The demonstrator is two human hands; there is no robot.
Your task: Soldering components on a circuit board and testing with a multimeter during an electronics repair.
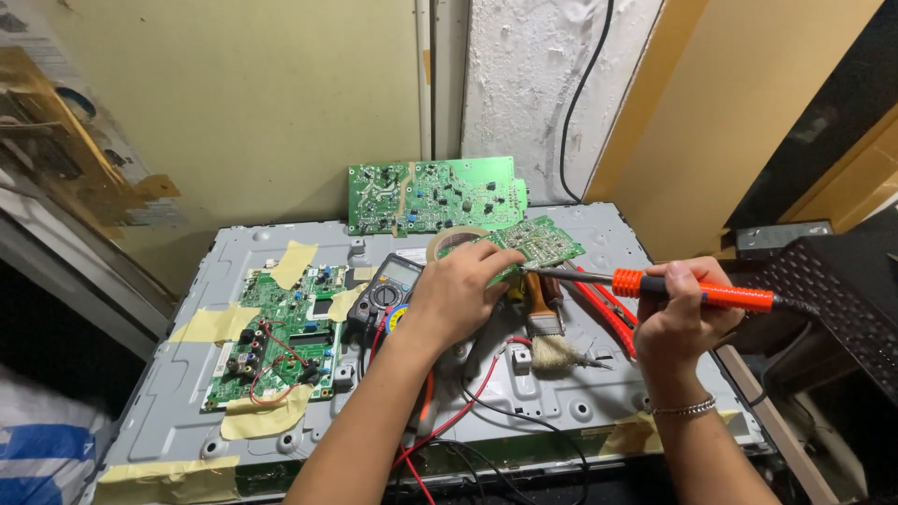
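Left hand (456, 290) curled over the near edge of a small green circuit board (541, 241), fingers clamped on it and tilting it up off the work surface. Right hand (686, 313) closed around the orange handle of a soldering iron (697, 292), metal tip reaching left to the board's lower edge, just beside the left fingertips. Hands close together, wrists apart.

Directly below the board: a brush (547, 327) with pale bristles, and red-handled pliers (606, 313) lying just right of it. Under the left hand, a multimeter (385, 288) with red and black leads trailing toward the near edge. A roll of tape (451, 241) touching the board's left side.

All resting on a grey metal panel (187, 374), yellow tape at its corners. Far left on it, a taped-down green mainboard (285, 341), well apart from the hands. Bare metal open between the two. A larger green board (432, 194) leaning on the wall behind. A dark perforated crate (832, 290) crowding the right edge.
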